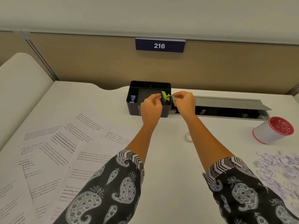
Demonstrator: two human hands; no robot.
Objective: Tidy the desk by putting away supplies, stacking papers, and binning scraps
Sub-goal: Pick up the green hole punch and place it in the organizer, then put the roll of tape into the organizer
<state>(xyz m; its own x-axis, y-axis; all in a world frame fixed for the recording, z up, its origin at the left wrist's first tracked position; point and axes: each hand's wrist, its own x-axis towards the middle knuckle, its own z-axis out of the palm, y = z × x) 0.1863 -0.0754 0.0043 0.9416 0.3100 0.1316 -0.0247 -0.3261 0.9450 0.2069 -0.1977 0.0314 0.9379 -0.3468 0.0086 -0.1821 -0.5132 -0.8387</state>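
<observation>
Just inside organizer [150, 82] edge: green clip [165, 96] between left hand [151, 106] and right hand [184, 101].

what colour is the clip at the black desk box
Lime green clip, seen in the head view, at the right end of the black box.

Worktop [169, 159]: white. Organiser [150, 84]: black. Clip [166, 96] in it: lime green. Small item [133, 99] in left compartment: purple. Sheets [56, 151]: white, black print. Scraps [278, 172]: white, faint lilac tint. Cup [265, 135]: white wall, red rim, red-and-white pattern inside. Sign [159, 45]: navy, white digits 216. Partition [97, 65]: tan. Cable tray [226, 102]: grey. Sleeves [113, 183]: black, white paisley. Cuffs [132, 157]: black-and-white chevron.
</observation>
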